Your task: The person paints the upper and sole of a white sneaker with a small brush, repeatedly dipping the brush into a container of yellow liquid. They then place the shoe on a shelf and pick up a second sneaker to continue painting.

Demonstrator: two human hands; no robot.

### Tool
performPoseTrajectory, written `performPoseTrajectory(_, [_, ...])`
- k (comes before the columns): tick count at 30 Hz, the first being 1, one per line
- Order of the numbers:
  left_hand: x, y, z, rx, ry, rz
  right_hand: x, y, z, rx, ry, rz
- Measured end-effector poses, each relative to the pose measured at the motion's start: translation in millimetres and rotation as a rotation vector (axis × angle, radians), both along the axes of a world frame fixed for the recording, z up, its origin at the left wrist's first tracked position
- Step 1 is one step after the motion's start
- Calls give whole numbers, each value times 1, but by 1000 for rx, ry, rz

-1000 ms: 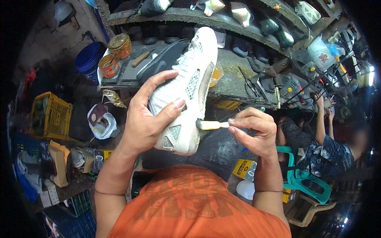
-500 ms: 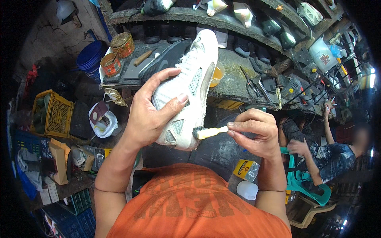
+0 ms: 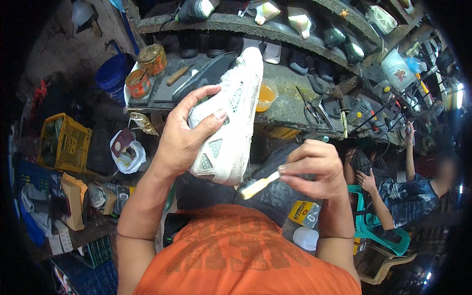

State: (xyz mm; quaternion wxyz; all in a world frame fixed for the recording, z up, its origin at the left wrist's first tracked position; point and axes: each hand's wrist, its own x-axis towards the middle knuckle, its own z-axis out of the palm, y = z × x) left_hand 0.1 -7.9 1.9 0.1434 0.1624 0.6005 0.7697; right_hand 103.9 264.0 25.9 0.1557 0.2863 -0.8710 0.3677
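Head view: left hand [image 3: 189, 130] was curled firmly round a white shoe [image 3: 228, 132], thumb on its side, fingers about the upper. Right hand [image 3: 314, 169] had thumb and fingertips pinched on the handle end of a small pale-yellow brush [image 3: 260, 186], little gap left. Dark bristles sat right by the shoe's heel; contact unclear. Shoe was held up over the person's lap, toe toward the workbench [image 3: 290, 114], heel toward the orange shirt [image 3: 236, 246]. On the bench: clear tub [image 3: 266, 107] of amber liquid just right of the toe, dark shoe [image 3: 209, 73] behind on the left, wooden-handled tool [image 3: 178, 75], two rusty cans, pliers [image 3: 309, 105] to the right. Blue bucket [image 3: 109, 73] stood left; seated co-worker [image 3: 410, 196] was far right.
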Motion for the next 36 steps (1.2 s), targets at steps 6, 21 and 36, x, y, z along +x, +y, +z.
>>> performPoseTrajectory(6, [0,5,-8,191,-131,-57,-14,-4,-27,-348,-230,-156])
performPoseTrajectory(21, [-12,46,-18,391,-20,262,-27,-100,-80,-1466,-560,-75])
performPoseTrajectory(36, [46,14,-27,-515,857,424,-37,-126,-67,-1760,-434,-93])
